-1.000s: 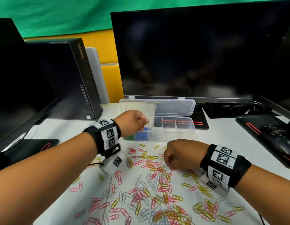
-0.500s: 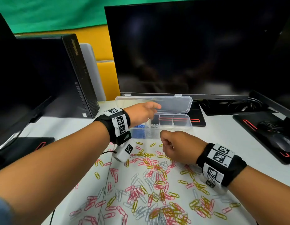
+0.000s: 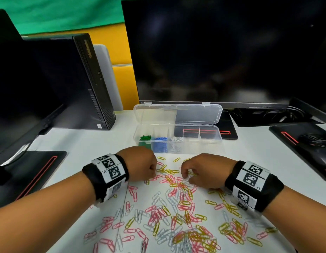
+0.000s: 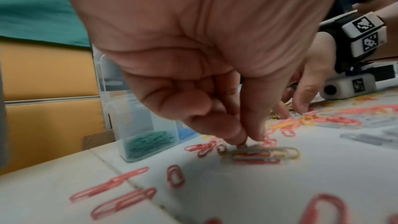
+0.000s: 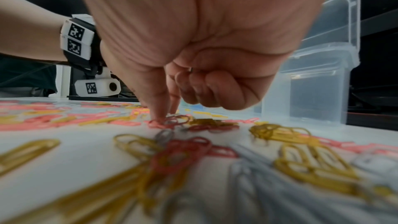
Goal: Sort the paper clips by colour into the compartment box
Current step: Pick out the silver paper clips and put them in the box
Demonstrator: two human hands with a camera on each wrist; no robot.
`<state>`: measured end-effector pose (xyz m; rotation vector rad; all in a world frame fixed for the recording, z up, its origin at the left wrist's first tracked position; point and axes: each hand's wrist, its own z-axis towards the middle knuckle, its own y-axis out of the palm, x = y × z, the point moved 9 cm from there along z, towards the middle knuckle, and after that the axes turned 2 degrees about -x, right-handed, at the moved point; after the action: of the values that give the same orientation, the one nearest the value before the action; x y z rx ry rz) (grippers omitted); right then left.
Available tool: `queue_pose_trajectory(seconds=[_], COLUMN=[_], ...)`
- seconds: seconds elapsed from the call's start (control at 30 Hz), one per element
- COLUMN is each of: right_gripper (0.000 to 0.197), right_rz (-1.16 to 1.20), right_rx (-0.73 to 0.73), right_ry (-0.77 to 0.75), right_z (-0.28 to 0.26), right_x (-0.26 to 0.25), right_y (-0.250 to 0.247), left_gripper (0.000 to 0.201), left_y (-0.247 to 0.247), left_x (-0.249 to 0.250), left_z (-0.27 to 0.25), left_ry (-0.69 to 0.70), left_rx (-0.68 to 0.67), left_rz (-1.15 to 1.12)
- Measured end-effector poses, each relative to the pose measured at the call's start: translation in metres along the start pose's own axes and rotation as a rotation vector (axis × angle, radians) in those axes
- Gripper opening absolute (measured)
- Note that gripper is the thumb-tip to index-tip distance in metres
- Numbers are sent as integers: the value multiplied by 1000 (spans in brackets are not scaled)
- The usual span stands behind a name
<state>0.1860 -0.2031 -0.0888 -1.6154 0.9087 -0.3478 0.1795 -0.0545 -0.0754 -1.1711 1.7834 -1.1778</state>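
Note:
Pink, yellow and white paper clips (image 3: 176,207) lie scattered on the white table in front of me. Behind them stands the clear compartment box (image 3: 204,143) with its lid (image 3: 195,114) open; it holds green clips (image 3: 145,138), blue clips (image 3: 160,141) and a few white clips (image 3: 176,139). My left hand (image 3: 152,177) is down on the pile's far left edge. Its thumb and forefinger (image 4: 247,140) pinch the end of a white clip (image 4: 258,151) lying on the table. My right hand (image 3: 186,177) touches the pile's middle with forefinger and thumb (image 5: 165,115); its curled fingers hold white clips.
A large dark monitor (image 3: 222,52) stands right behind the box. A black computer tower (image 3: 81,84) is at the back left. Black monitor bases with red lines lie at the left (image 3: 30,170) and right (image 3: 295,139). The box's clear end (image 5: 312,91) is close to my right hand.
My left hand has come back from over the box down to the clips near me. My right hand has stayed on the pile, shifting slightly.

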Motion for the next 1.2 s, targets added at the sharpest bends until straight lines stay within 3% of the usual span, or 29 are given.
queue_pose_trajectory(seconds=[0.13, 0.37, 0.53, 0.77, 0.93, 1.03, 1.1, 1.2], right_gripper=[8, 20, 18, 19, 32, 30, 22, 29], right_rz=[-22, 109, 129, 191, 171, 198, 235, 220], right_rx=[-8, 88, 172, 266, 324, 341, 333, 276], right_ry=[46, 50, 28, 25, 16, 28, 11, -16], right_z=[1, -2, -8, -12, -12, -13, -14, -13], right_x=[2, 5, 4, 6, 5, 6, 4, 1], right_y=[3, -9, -20, -32, -36, -39, -39, -35], left_gripper=[19, 2, 13, 18, 15, 8, 8, 10], left_y=[3, 10, 4, -1, 2, 4, 8, 7], left_x=[-5, -15, -22, -13, 1, 8, 9, 3], left_z=[0, 1, -4, 1, 1, 0, 0, 1], left_ry=[6, 25, 17, 15, 90, 104, 99, 89], left_rx=[37, 15, 18, 51, 67, 81, 64, 68], left_rz=[-13, -142, -182, -70, 10, 66, 72, 22])
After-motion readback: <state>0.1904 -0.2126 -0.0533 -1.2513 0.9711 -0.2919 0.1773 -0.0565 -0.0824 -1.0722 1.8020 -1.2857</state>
